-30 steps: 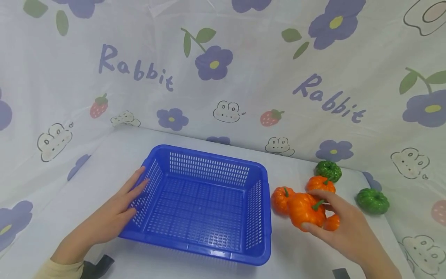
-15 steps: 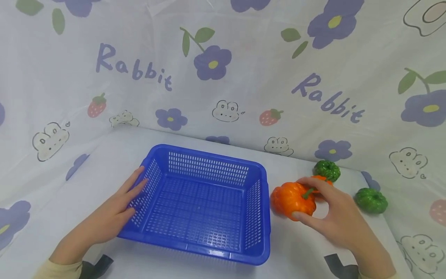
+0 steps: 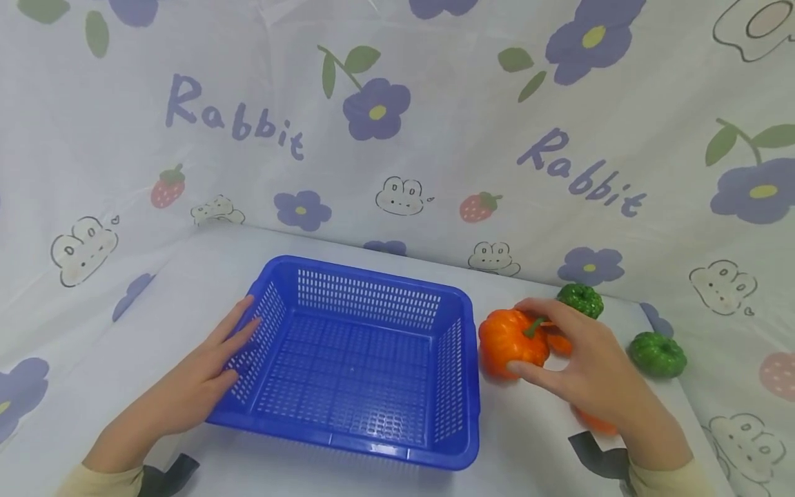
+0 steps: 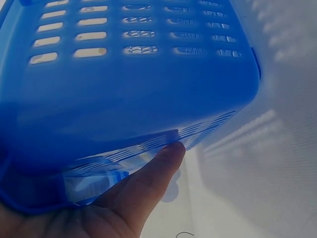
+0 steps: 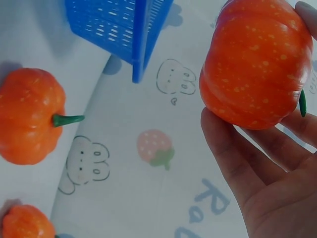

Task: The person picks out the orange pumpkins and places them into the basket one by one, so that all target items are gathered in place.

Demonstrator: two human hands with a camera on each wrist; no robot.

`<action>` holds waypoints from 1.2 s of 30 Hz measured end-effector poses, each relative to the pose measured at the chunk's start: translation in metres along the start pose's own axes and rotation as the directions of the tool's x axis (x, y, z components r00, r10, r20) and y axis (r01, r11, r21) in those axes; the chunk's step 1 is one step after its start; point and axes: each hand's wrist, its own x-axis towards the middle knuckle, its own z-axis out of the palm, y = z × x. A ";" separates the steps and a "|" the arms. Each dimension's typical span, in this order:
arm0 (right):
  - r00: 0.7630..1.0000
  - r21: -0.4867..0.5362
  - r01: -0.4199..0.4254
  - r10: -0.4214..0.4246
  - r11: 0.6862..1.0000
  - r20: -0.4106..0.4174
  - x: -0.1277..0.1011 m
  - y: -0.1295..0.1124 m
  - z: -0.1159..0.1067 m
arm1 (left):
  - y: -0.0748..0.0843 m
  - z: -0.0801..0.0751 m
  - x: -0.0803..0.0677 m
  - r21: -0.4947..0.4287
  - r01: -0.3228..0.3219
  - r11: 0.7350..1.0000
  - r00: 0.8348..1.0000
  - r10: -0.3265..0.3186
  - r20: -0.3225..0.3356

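Note:
A blue slotted basket (image 3: 462, 386) (image 4: 148, 94) sits in the middle of the table with nothing inside. My left hand (image 3: 208, 373) (image 4: 133, 198) rests flat with straight fingers against its left wall. My right hand (image 3: 574, 362) (image 5: 267, 168) grips a large orange pumpkin (image 3: 511, 338) (image 5: 255, 67) with a green stem, lifted off the table just right of the basket's right wall. Under and behind this hand lie more orange pumpkins (image 3: 596, 422) (image 5: 29, 116), partly hidden in the head view.
Two green pumpkins (image 3: 580, 299) (image 3: 657, 353) lie at the table's right rear. A small orange pumpkin (image 5: 25, 223) lies by the larger loose one. A flowered cloth (image 3: 397, 138) covers the table and hangs as a backdrop. The table's right edge is close to the pumpkins.
My right hand has carried the orange pumpkin up and leftward, toward the basket's right wall. The left hand and basket have stayed where they were.

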 end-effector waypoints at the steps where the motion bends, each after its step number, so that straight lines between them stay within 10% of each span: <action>1: 1.000 0.000 -0.002 0.002 1.000 0.004 0.002 -0.001 0.000 | 0.000 0.000 0.000 0.000 -0.006 1.000 1.000 0.006 -0.004; 36: 0.993 0.042 0.081 -0.085 0.996 0.086 0.059 -0.018 0.003 | -0.002 0.001 0.001 -0.015 0.018 1.000 1.000 -0.018 -0.004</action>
